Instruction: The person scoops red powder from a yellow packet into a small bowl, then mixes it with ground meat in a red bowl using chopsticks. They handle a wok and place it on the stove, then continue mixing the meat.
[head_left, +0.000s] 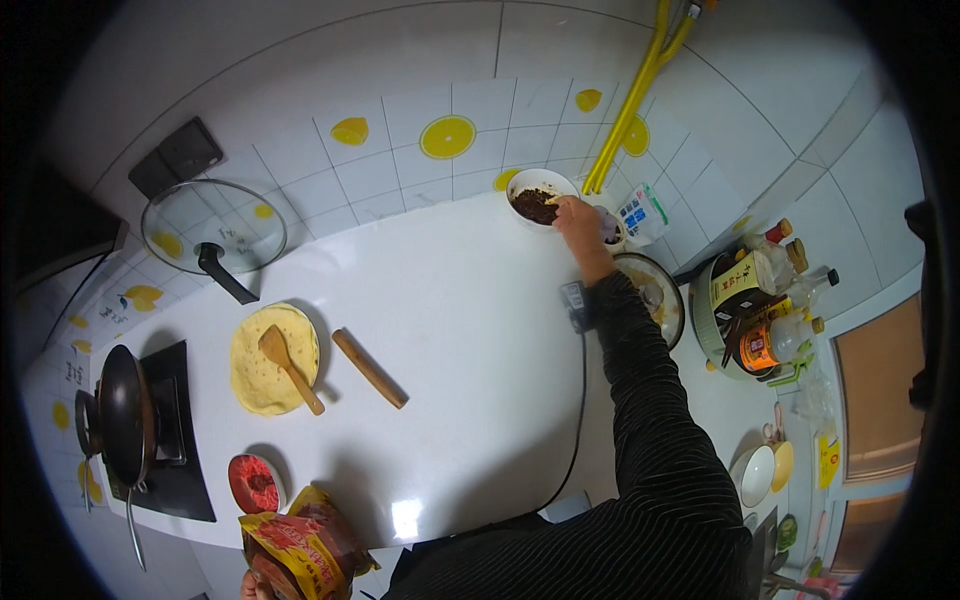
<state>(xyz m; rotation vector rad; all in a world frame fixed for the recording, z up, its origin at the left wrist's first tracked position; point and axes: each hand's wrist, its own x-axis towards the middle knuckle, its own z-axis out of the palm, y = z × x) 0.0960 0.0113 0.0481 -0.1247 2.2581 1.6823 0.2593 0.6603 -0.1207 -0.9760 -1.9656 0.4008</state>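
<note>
At the lower left edge, my left hand (251, 586) grips a red-and-yellow printed plastic food bag (306, 544), mostly hiding the hand. My right arm reaches across the counter to the back, where my right hand (579, 219) lies over the right rim of a white bowl (541, 174). Dark brown, crumbly food (534, 206) lies inside it. Something pale yellow shows at my right fingertips; whether they hold it or the rim is unclear. Close to the bag stands a small bowl (279, 472) of red shredded food (251, 484).
Stacked yellow flatbreads (251, 367) bear a wooden spatula (283, 356), beside a wooden rolling pin (369, 369). A wok (124, 416) stands by the hob at left. A glass lid (180, 217) leans on the wall. Bottles (765, 345) and a corded device (576, 306) are at right.
</note>
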